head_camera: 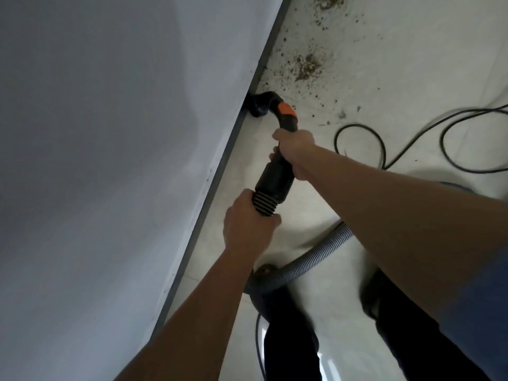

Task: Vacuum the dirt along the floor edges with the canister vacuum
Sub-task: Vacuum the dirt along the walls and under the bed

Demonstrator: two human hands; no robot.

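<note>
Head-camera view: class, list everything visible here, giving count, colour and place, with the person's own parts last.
wall: one, white-grey, left half.
baseboard: one, dark grey, along the wall's foot.
floor: one, pale, right half.
dirt: scattered patches, brown, on the floor near the baseboard, top.
vacuum wand: one, black with orange band, tip at the baseboard.
hose: one, grey ribbed, lower centre.
cable: one, black, looped on the floor, right.
legs: two, dark trousers, bottom.
left hand: one, grips the wand's ribbed cuff.
right hand: one, grips the wand below the orange band.

Dim, soft light; wide-angle bending at edges; legs (291, 336) blurred, floor (384, 64) glare below.
</note>
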